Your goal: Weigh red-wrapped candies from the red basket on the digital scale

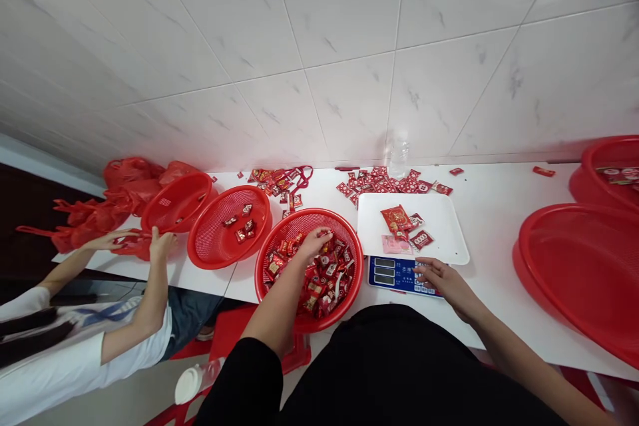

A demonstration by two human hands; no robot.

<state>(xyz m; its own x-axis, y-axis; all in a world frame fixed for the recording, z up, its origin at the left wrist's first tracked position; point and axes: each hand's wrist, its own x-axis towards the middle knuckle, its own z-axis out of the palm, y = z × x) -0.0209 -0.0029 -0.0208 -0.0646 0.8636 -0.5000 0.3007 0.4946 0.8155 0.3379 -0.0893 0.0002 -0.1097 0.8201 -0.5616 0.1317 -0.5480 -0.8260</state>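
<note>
My left hand (314, 243) is over a red plastic basket (356, 279) full of small red-wrapped candies (319, 283). Its fingers are curled together, and whatever they may hold cannot be made out. Beside the blue keypad of a digital scale (399, 273) is my right hand (444, 281), its fingers loosely stretched out and holding nothing visible. On the scale's white tray (449, 223) lie a larger red packet (396, 218), a pink packet (396, 244) and a few small dark red candies (422, 239).
Loose candies (374, 181) and a clear bottle (399, 154) line the wall. Two more red baskets (202, 246) stand to the left, near red plastic bags (132, 180). At right is a large red basin (534, 266). A co-worker's hands (162, 243) work at far left.
</note>
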